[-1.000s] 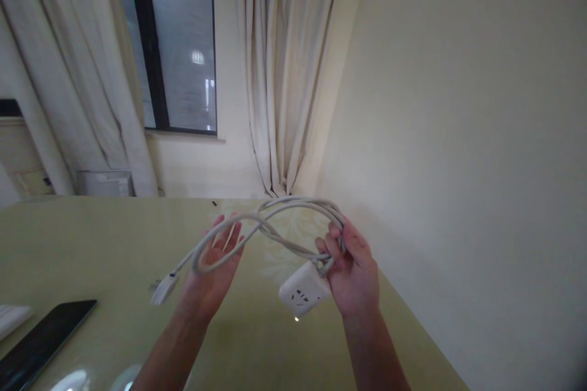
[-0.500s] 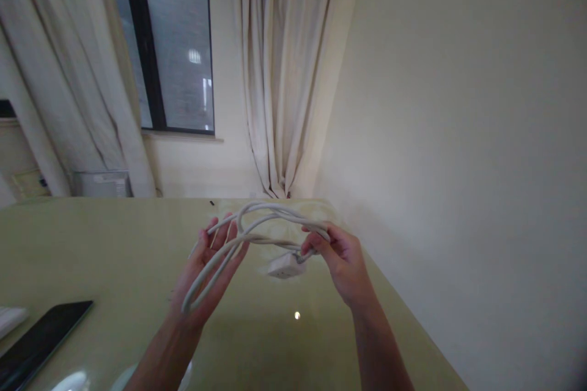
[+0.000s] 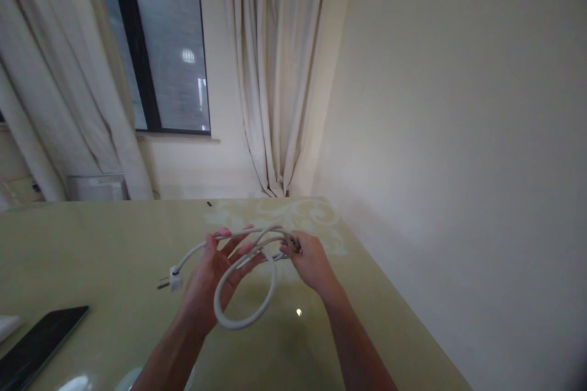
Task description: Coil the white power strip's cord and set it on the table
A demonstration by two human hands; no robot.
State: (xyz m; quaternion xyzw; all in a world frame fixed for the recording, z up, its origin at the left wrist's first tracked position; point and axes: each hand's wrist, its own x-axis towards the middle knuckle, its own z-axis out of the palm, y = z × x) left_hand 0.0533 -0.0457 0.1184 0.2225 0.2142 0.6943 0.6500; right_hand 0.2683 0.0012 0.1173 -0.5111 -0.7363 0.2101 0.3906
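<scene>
A white power cable (image 3: 245, 323) hangs in loops above the tabletop, between my two hands. My right hand (image 3: 308, 259) is closed round the gathered coils at their right end. My left hand (image 3: 213, 275) is under the left part of the loops, palm up. Its thumb pinches one strand against the fingers, while the other fingers are spread behind the coils. From that strand the cable's end runs out left to a white plug (image 3: 175, 278) with metal prongs. One big loop droops in front of my left palm and wrist.
The pale green glossy table (image 3: 367, 330) meets the wall (image 3: 449, 165) along its right side. A black flat device (image 3: 43, 342) and part of a white object (image 3: 8, 325) lie at the left. A small dark piece (image 3: 209, 203) sits near the far edge, before curtains (image 3: 279, 85).
The plug has come into view left of my left hand. The loops have become tighter, and one now droops in front. My right hand moved left; the white block beneath it is out of sight.
</scene>
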